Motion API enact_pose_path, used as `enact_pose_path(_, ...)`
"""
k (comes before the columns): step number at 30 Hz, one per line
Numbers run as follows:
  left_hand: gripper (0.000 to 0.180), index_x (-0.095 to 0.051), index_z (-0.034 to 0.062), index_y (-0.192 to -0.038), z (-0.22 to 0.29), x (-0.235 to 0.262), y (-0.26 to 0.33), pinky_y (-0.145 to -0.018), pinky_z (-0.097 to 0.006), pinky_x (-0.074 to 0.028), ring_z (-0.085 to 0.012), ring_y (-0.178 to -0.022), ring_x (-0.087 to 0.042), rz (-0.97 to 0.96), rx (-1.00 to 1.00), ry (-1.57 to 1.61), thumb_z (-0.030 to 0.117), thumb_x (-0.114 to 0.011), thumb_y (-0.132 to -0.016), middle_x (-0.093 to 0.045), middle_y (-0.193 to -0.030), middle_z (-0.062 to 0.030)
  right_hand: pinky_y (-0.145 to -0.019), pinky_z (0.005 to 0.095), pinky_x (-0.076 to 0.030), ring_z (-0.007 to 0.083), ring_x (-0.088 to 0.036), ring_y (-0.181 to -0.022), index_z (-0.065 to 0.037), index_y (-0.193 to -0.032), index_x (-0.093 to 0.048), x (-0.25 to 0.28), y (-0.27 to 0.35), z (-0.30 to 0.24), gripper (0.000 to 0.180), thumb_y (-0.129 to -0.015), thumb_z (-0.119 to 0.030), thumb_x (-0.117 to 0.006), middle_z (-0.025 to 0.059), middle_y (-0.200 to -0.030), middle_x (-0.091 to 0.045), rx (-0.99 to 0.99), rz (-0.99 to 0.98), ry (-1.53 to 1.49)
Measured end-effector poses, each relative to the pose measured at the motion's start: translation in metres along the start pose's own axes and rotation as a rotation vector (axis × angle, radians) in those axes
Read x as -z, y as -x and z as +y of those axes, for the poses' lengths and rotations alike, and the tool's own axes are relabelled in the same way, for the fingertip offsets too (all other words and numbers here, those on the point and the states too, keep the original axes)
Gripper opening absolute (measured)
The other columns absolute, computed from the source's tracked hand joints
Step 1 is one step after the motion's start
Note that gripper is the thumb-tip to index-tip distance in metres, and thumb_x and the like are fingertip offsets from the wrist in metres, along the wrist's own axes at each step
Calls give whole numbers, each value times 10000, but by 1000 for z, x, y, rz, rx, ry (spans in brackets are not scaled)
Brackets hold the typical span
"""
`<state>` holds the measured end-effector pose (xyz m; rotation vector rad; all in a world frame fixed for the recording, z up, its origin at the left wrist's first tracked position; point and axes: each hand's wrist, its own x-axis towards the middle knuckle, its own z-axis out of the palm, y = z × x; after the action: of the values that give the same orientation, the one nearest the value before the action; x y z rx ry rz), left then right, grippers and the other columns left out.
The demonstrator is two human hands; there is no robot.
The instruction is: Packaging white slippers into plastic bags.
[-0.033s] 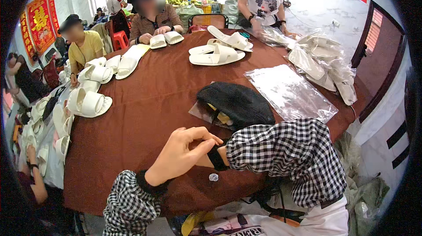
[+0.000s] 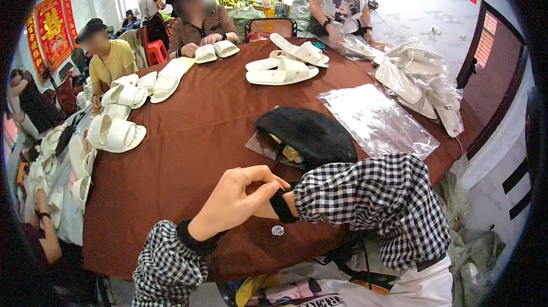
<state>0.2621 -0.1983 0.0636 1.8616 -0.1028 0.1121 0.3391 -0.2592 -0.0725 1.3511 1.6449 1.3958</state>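
My left hand is raised over the near part of the table, its thumb and forefinger pinched together on the black wristband at my right wrist. Most of my right hand is hidden behind the left one, so its fingers do not show. Both arms wear black-and-white checked sleeves. Just beyond my hands lies a black cap, partly over a clear packet with something yellow in it. A small crumpled clear scrap rests on the brown tablecloth below the wrists.
Flat clear plastic bags lie right of the cap. White slippers sit at the far middle, with more along the left edge. Bagged slippers are heaped at far right. Several co-workers are around the table and behind it.
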Motion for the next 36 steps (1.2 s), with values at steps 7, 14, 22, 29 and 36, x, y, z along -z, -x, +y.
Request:
enact_pose_path(7, 190, -628, 14, -911, 3, 40, -12, -674, -214, -463, -46, -722, -557, -117, 221, 117, 201, -623, -945, -625, -793, 28, -652, 341, -481, 197, -644, -837, -118, -919, -733, 9, -19, 10, 173, -838, -193, -600, 91, -916, -677, -1, 100, 49)
enact_pose_path(14, 224, -631, 24, -947, -15, 52, -4, -855, -250, -433, -79, -913, -554, -284, 177, 230, 242, -591, -976, -635, -932, 3, -519, 337, -411, 184, -612, -579, -159, -656, -722, 94, -1, 104, 126, -714, -252, -661, -23, -618, -640, 452, 402, -510)
enact_pose_path(22, 184, -581, 42, -969, -46, 17, -3, -643, -222, -484, -35, -776, -578, -224, 361, 833, 224, -605, -976, -625, -863, 21, -608, 407, -463, 282, -597, -633, -76, -737, -608, 70, -29, 168, 162, -739, -238, -616, 60, -658, -587, 408, 666, -1371)
enact_pose_path(29, 192, -604, 36, -1066, -78, -19, -4, -818, -322, -540, -133, -944, -645, 298, 242, 942, 188, -578, -952, -671, -991, -23, -644, 475, -532, 359, -659, -733, -49, -843, -616, 25, -55, 187, 109, -780, -137, -606, 154, -738, -647, -124, 644, -1603)
enact_pose_path(36, 479, -353, 74, -1398, -25, -34, 1, -1013, -429, -477, -208, -1198, -536, 326, -78, 772, 94, -547, -961, -494, -1336, -69, -685, 456, -524, 354, -657, -765, -43, -915, -625, -12, -66, 189, 121, -845, -111, -554, 155, -803, -667, -369, 507, -1584)
